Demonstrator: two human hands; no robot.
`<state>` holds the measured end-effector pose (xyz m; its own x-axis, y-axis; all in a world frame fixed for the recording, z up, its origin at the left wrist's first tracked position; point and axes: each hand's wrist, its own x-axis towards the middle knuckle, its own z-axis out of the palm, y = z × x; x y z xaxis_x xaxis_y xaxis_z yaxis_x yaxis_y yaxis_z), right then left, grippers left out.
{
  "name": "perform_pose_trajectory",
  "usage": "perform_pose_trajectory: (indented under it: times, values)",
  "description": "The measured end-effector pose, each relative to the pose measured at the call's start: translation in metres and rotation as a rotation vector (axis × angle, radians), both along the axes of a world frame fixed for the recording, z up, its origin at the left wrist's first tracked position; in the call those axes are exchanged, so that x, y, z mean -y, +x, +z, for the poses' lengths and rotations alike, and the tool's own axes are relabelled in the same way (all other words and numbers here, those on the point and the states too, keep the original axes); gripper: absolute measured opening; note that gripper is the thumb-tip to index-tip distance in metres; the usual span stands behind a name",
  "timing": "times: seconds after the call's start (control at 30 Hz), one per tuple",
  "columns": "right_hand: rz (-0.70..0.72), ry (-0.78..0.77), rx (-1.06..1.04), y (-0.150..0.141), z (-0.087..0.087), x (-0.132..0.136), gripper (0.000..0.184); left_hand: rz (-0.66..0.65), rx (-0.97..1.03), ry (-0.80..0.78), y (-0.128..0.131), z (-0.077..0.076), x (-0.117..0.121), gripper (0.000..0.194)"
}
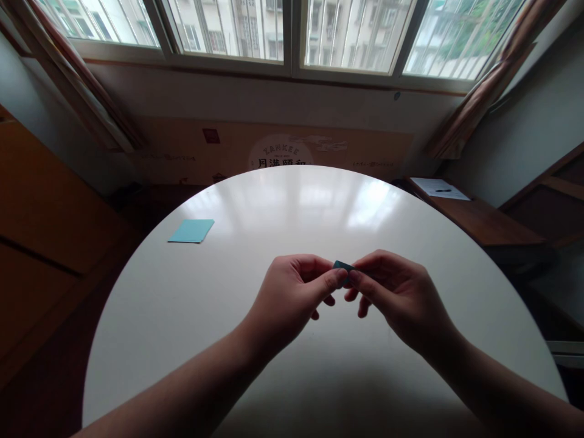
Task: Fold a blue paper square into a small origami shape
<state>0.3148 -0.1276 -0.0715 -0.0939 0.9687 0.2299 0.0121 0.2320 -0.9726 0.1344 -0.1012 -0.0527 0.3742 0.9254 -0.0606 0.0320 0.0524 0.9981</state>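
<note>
Both my hands meet over the middle of a round white table [191, 316]. My left hand [292, 298] and my right hand [396, 295] each pinch a small, dark teal folded piece of paper [343, 265] between thumb and fingertips, just above the tabletop. Most of the piece is hidden by my fingers. A flat light blue sheet of paper [191, 230] lies on the table at the far left, well away from both hands.
A window with bars runs across the back wall, with curtains at both sides. A brown side table [479, 219] at the right holds a white paper and a pen [440, 190]. Wooden furniture [41, 201] stands at the left.
</note>
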Motion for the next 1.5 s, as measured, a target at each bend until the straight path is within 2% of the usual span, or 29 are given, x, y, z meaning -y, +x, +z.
perform_pose_trajectory:
  times: [0.13, 0.37, 0.6, 0.9, 1.07, 1.2, 1.5]
  values:
    - [-0.014, -0.013, 0.022, -0.001, 0.0, 0.002, 0.014, 0.023, 0.01, 0.034, 0.001, 0.004, 0.002, 0.013]
    - [-0.041, -0.014, 0.083, 0.0, -0.001, 0.0, 0.017, -0.017, -0.04, 0.105, -0.001, 0.005, 0.0, 0.012]
    - [-0.041, -0.034, 0.097, 0.0, -0.003, -0.001, 0.016, -0.04, -0.117, 0.073, -0.003, 0.01, -0.003, 0.013]
    - [-0.024, -0.096, -0.035, 0.003, -0.006, -0.002, 0.015, 0.003, -0.052, 0.019, -0.004, 0.007, -0.005, 0.015]
    - [0.068, -0.238, -0.177, 0.006, -0.006, -0.005, 0.018, -0.043, -0.106, 0.051, -0.004, 0.012, -0.005, 0.012]
    - [0.124, -0.336, -0.208, 0.007, -0.005, -0.007, 0.019, -0.053, -0.149, 0.041, -0.004, 0.016, -0.004, 0.01]
    - [0.132, -0.345, -0.217, 0.006, -0.004, -0.008, 0.016, -0.058, -0.155, 0.035, -0.004, 0.017, -0.003, 0.008]
